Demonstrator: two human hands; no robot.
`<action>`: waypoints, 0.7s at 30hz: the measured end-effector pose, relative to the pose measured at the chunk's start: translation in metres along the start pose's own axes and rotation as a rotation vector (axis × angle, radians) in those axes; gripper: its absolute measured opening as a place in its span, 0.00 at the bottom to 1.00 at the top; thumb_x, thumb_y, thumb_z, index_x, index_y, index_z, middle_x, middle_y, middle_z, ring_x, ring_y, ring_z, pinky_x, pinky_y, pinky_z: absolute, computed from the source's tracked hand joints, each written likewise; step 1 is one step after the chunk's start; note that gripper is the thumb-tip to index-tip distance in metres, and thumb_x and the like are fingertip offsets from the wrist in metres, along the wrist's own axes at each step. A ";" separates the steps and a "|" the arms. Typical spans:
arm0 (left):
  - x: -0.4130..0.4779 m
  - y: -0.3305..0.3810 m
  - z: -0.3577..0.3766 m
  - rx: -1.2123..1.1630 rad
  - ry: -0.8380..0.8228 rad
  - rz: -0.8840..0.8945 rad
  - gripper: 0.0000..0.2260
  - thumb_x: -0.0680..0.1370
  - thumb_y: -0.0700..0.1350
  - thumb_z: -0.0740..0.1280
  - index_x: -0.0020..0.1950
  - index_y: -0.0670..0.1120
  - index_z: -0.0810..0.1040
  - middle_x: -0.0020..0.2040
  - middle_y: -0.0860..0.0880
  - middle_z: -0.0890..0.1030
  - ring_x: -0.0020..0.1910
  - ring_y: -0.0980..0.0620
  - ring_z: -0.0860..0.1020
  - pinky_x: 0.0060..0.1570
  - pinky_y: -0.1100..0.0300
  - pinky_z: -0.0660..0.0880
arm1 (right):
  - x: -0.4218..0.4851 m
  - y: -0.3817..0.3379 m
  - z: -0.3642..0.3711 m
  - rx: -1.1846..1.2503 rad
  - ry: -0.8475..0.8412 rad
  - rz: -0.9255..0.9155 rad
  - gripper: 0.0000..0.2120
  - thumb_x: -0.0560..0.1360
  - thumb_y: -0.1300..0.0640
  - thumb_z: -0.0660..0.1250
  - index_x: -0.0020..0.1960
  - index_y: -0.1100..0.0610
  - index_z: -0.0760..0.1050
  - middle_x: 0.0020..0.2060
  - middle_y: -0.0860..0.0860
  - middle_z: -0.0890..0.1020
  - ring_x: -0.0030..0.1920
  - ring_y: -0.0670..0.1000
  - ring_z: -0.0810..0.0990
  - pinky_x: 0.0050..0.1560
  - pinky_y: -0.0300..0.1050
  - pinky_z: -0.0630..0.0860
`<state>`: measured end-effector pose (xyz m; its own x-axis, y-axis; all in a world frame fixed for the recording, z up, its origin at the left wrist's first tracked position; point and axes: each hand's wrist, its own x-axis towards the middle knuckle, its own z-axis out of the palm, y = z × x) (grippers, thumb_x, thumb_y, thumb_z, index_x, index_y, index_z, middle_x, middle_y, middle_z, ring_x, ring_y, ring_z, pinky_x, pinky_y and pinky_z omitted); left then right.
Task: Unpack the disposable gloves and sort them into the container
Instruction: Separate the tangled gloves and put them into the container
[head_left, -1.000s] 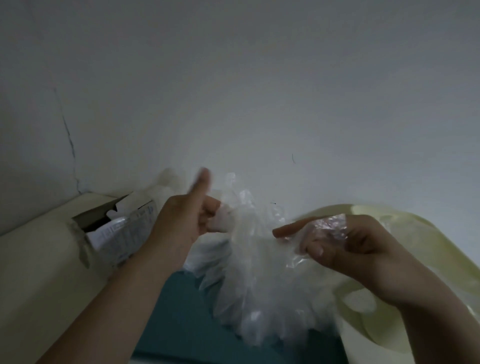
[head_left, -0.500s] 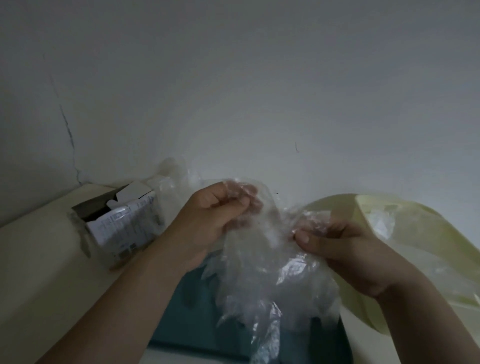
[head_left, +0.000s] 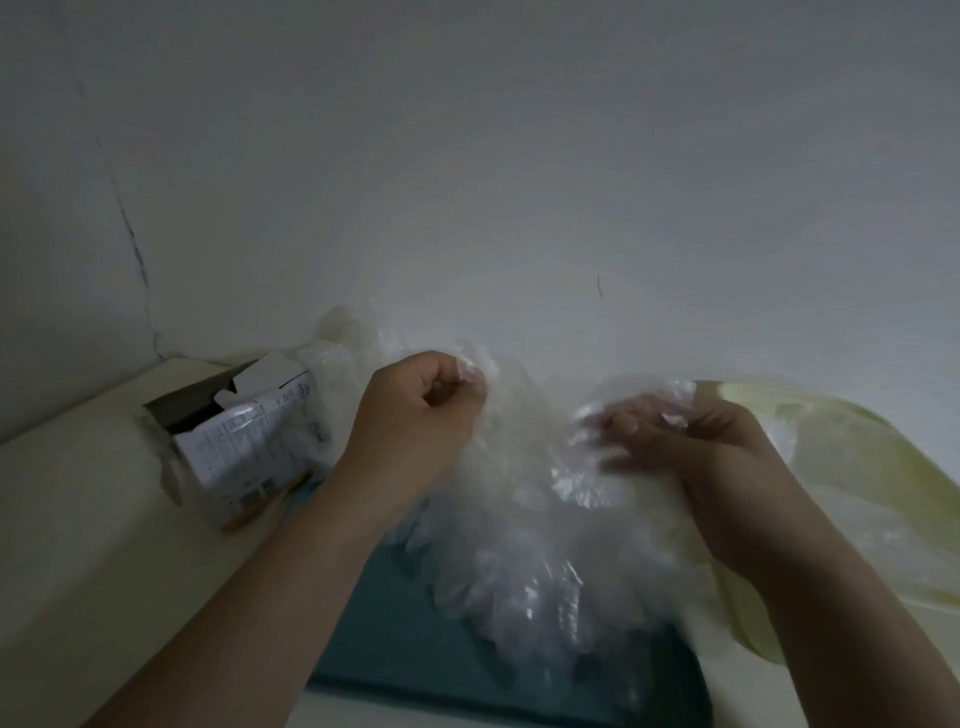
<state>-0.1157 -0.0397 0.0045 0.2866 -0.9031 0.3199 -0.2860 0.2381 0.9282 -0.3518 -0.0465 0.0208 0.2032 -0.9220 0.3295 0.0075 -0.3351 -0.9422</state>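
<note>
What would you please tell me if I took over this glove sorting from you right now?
Left hand: fingers curled, gripping the top of the crumpled bundle of clear thin plastic gloves.
Right hand: pinching the same bundle's other side.
The bundle hangs over the teal rectangular container; whether its lower end touches it is unclear.
The opened white printed cardboard box lies at left; a pale yellow plastic bag sits at right.
Done: this bundle is unpacked.
Left: separate the gloves and lay them in the container.
</note>
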 end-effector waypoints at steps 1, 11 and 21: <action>0.001 -0.002 -0.001 0.061 0.038 0.032 0.10 0.82 0.47 0.70 0.42 0.46 0.83 0.37 0.45 0.83 0.39 0.41 0.83 0.43 0.47 0.83 | -0.002 -0.002 -0.005 -0.046 -0.118 -0.039 0.06 0.71 0.60 0.73 0.44 0.60 0.88 0.45 0.59 0.88 0.48 0.57 0.87 0.48 0.44 0.82; -0.006 0.009 0.001 -0.207 -0.281 -0.036 0.05 0.81 0.39 0.71 0.45 0.44 0.84 0.47 0.45 0.88 0.51 0.45 0.86 0.49 0.55 0.83 | -0.011 -0.003 0.013 -0.105 -0.392 0.052 0.09 0.76 0.61 0.72 0.52 0.63 0.87 0.53 0.51 0.88 0.57 0.49 0.85 0.59 0.43 0.79; -0.012 0.023 -0.004 -0.638 -0.414 -0.228 0.09 0.77 0.32 0.58 0.46 0.40 0.77 0.37 0.38 0.83 0.33 0.40 0.82 0.32 0.53 0.78 | -0.004 0.005 0.014 -0.047 -0.017 0.039 0.11 0.66 0.50 0.76 0.44 0.55 0.87 0.75 0.34 0.70 0.72 0.35 0.70 0.65 0.46 0.72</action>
<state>-0.1220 -0.0222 0.0232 -0.1237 -0.9839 0.1287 0.3536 0.0775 0.9322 -0.3389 -0.0415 0.0135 0.2187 -0.9314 0.2910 -0.0468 -0.3079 -0.9503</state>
